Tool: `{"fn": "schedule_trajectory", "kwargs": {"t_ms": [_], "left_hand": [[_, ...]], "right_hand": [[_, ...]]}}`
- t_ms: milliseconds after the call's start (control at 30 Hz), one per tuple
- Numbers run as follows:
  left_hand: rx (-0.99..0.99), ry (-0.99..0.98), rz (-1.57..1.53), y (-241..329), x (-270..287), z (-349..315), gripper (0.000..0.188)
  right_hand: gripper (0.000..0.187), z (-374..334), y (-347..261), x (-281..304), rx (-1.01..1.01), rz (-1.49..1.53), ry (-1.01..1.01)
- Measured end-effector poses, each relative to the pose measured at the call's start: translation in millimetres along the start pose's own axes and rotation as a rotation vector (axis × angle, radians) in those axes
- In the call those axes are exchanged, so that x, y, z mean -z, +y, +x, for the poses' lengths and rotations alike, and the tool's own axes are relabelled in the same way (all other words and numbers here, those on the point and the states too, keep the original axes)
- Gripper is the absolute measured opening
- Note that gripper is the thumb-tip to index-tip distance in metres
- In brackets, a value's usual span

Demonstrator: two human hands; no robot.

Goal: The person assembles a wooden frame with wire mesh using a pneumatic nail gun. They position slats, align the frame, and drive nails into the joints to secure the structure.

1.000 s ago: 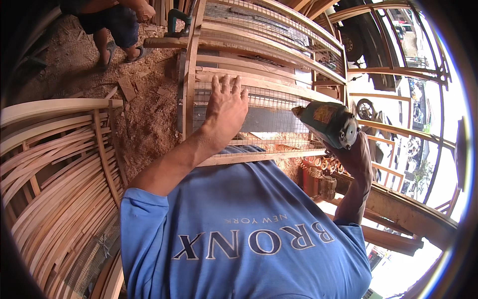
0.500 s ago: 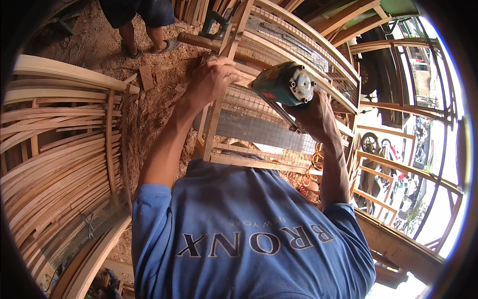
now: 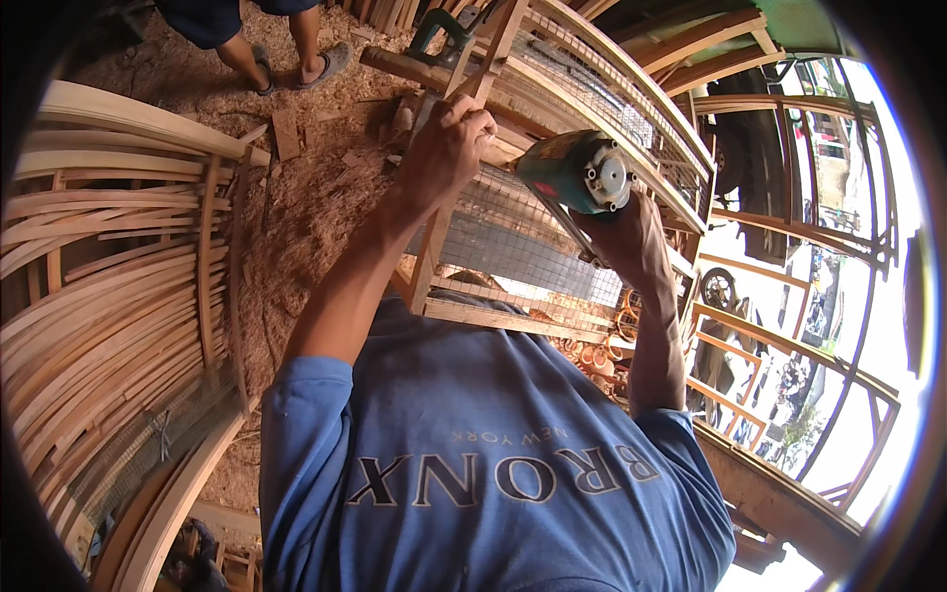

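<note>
A wooden frame covered with wire mesh (image 3: 508,212) lies in front of me on wooden supports. My left hand (image 3: 446,153) is closed round its left wooden strip (image 3: 493,61), with the fingers curled over the wood. In my right hand (image 3: 631,237) is a green nail gun (image 3: 567,168), its round metal cap facing up. The gun sits over the mesh frame with its nose pointing left, near my left fingers. Its body hides where the nose meets the wood, and my right fingers are mostly hidden beneath it.
Stacked wooden strips (image 3: 118,296) fill the left side. Wood shavings (image 3: 306,187) cover the floor. A person's legs (image 3: 237,61) stand at the far left. A green tool (image 3: 441,37) rests beyond the frame. Orange coiled hose (image 3: 628,314) hangs near my right forearm. Timber frames (image 3: 760,331) stand at right.
My left hand has moved slightly right and up along the strip, its fingers more curled. The nail gun appears a little further right; the whole view has also shifted slightly.
</note>
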State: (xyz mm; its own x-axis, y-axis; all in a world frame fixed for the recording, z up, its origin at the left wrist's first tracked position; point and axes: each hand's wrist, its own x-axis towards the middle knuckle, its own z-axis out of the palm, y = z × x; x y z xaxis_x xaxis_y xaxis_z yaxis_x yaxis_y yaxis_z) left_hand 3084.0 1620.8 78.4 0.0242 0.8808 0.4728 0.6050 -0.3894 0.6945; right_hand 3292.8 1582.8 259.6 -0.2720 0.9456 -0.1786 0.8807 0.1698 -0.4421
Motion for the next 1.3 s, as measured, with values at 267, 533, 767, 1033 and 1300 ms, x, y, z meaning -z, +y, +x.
{"fn": "schedule_trajectory", "kwargs": {"t_ms": [267, 533, 767, 1033, 1300], "left_hand": [[0.084, -0.028, -0.061, 3.1, 2.3, 1.0, 0.011], [-0.019, -0.116, 0.065, 3.7, 7.1, 8.9, 0.017], [-0.156, -0.166, 0.159, 18.2, 1.5, 7.1, 0.015], [-0.123, -0.198, 0.16, 19.1, -2.5, 5.4, 0.016], [-0.207, -0.293, 0.085, 43.9, -31.7, 32.8, 0.02]], "right_hand": [[0.03, -28.3, 16.4, 9.1, -0.057, 0.035, 0.126], [0.041, -39.5, 44.4, 34.9, -0.292, -0.016, 0.041], [0.046, -31.7, 51.2, 13.3, -0.005, -0.026, 0.158], [0.043, -67.9, 74.0, 41.0, -0.34, 0.096, 0.067], [0.034, -178.7, 151.2, 91.6, -0.575, 0.062, 0.405]]}}
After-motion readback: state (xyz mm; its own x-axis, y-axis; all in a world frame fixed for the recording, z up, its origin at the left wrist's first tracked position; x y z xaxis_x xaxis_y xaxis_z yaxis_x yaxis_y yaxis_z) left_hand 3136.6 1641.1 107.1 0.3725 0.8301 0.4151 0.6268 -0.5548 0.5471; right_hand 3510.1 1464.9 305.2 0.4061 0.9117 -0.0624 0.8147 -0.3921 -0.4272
